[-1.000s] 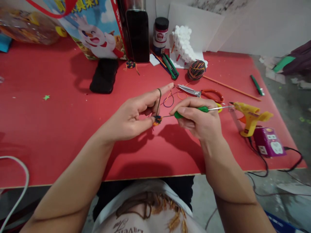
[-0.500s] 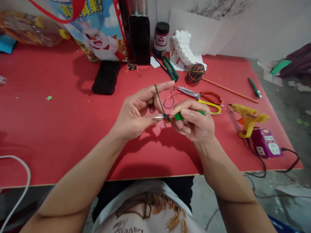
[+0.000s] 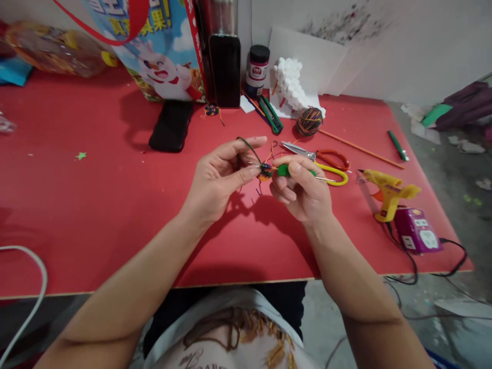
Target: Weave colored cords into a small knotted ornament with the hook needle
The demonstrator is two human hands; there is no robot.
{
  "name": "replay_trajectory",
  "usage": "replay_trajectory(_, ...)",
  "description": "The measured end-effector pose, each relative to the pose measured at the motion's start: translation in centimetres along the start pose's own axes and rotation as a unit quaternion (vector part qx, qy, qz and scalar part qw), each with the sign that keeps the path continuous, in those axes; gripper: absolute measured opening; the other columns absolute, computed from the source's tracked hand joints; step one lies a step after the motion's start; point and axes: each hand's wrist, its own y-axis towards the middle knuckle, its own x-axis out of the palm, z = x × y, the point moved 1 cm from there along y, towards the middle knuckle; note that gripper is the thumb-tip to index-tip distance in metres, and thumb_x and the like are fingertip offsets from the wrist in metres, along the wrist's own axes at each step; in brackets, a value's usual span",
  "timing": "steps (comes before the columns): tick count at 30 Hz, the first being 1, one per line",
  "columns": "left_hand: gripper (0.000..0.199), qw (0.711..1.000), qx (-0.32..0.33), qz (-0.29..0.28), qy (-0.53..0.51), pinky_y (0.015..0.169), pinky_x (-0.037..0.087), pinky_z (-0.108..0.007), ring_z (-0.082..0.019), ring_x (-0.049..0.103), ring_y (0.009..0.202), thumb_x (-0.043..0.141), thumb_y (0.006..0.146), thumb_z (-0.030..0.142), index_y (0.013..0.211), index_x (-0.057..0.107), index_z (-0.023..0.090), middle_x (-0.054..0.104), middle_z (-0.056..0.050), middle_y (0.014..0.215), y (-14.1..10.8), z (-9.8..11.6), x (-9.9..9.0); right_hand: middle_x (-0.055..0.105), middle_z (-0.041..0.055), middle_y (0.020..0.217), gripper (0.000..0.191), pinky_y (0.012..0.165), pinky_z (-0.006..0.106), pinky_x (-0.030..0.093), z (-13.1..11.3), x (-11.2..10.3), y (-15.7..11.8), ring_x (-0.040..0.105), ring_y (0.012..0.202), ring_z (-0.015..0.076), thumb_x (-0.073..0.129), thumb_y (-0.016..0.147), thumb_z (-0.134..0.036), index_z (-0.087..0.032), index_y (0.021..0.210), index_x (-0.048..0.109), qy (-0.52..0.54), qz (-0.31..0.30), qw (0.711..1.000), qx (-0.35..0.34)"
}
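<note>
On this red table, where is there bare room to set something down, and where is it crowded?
The widest patch lies between the star, the white cable and the left forearm. A smaller one lies between the right forearm and the purple box. Crowded: beyond the right hand, with scissors, yarn ball, cutter and jar.

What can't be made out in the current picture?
All in the head view:
- Single stitches of the yarn piece: too small, partly covered by the left hand.
- Middle of the green-handled hook: hidden by the right hand.
- Top of the bag: cut off by the upper edge.
- Fine print on the jar: too small.
</note>
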Motion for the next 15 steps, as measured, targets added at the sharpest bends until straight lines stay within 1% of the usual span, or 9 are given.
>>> replay_trajectory(4, 0.039, 1.0, 0.005, 0.007, 0.018, 0.08, 0.06, -0.033, -0.017, 0.065, 0.084, 0.088, 0.079, 0.015, 0.116, 0.082, 0.027, 0.073, -0.005, 0.093, 0.15, -0.34, -0.34, 0.064, -0.005, 0.065, 0.023, 0.041, 0.019, 0.035, 0.2, -0.08, 0.06, 0.036, 0.042, 0.0036, 0.079, 0.092, -0.042, -0.021, 0.101, 0.08, 0.006, -0.011, 1.0, 0.004)
replay_trajectory(7, 0.044, 0.999, 0.013, 0.013, 0.033, 0.081, 0.06, -0.034, -0.017, 0.065, 0.086, 0.088, 0.078, 0.016, 0.119, 0.081, 0.029, 0.072, -0.003, 0.091, 0.13, -0.6, -0.54, 0.065, -0.005, 0.066, 0.024, 0.041, 0.018, 0.036, 0.17, -0.05, 0.09, 0.037, 0.042, 0.0033, 0.08, 0.092, -0.042, -0.021, 0.103, 0.08, 0.007, -0.002, 1.0, 0.011)
replay_trajectory(9, 0.045, 0.999, 0.02, 0.02, 0.043, 0.081, 0.059, -0.034, -0.018, 0.065, 0.087, 0.089, 0.078, 0.017, 0.119, 0.081, 0.031, 0.073, -0.003, 0.094, 0.11, -0.69, -0.59, 0.067, -0.0051, 0.066, 0.024, 0.041, 0.018, 0.037, 0.14, 0.01, 0.11, 0.038, 0.042, 0.0032, 0.082, 0.09, -0.041, -0.021, 0.103, 0.079, 0.016, 0.008, 1.0, 0.014)
replay_trajectory(13, 0.043, 0.998, 0.037, 0.021, 0.052, 0.083, 0.059, -0.036, -0.019, 0.065, 0.089, 0.09, 0.079, 0.023, 0.12, 0.08, 0.032, 0.073, -0.004, 0.096, 0.09, -0.72, -0.57, 0.071, -0.0041, 0.066, 0.02, 0.041, 0.017, 0.04, 0.19, 0.17, 0.13, 0.041, 0.041, 0.0032, 0.085, 0.088, -0.037, -0.021, 0.096, 0.077, 0.036, 0.015, 0.999, 0.012)
replay_trajectory(15, 0.044, 0.997, 0.043, 0.017, 0.062, 0.083, 0.058, -0.038, -0.02, 0.066, 0.089, 0.09, 0.081, 0.026, 0.123, 0.079, 0.034, 0.072, -0.003, 0.095, 0.07, -0.66, -0.53, 0.072, -0.0033, 0.065, 0.022, 0.041, 0.017, 0.041, 0.21, 0.17, 0.12, 0.043, 0.041, 0.0036, 0.086, 0.086, -0.038, -0.02, 0.092, 0.076, 0.031, 0.01, 0.999, 0.015)
